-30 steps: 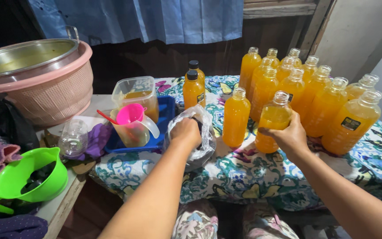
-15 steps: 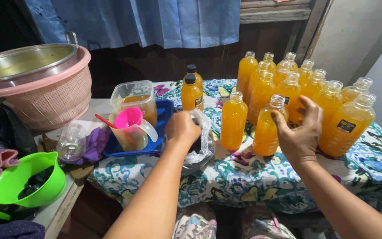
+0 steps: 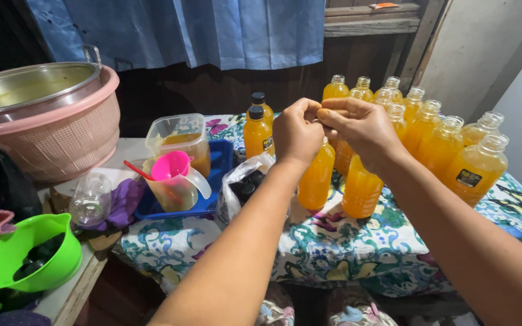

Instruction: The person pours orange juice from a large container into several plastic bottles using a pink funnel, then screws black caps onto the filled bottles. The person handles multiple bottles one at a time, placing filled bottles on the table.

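My left hand (image 3: 297, 130) and my right hand (image 3: 357, 124) are raised together above the table, fingertips pinched against each other. Whatever sits between the fingers is hidden. Directly below them stand two uncapped bottles of orange drink (image 3: 316, 178) (image 3: 360, 190) on a floral cloth (image 3: 333, 247). Behind and to the right are several more uncapped orange bottles (image 3: 442, 145). Two bottles with black caps (image 3: 257, 130) stand to the left of my hands. A clear plastic bag of black caps (image 3: 243, 184) lies just under my left wrist.
A blue tray (image 3: 215, 175) holds a jug with a pink funnel (image 3: 173, 169) and a clear tub of orange liquid (image 3: 179, 139). Far left are a pink basket (image 3: 61, 139) holding a metal pot, an empty bottle (image 3: 90, 199) on its side and a green funnel (image 3: 31, 253).
My left hand has lifted out of the cap bag. My right hand has let go of the front bottle and risen; both now meet above the bottles.
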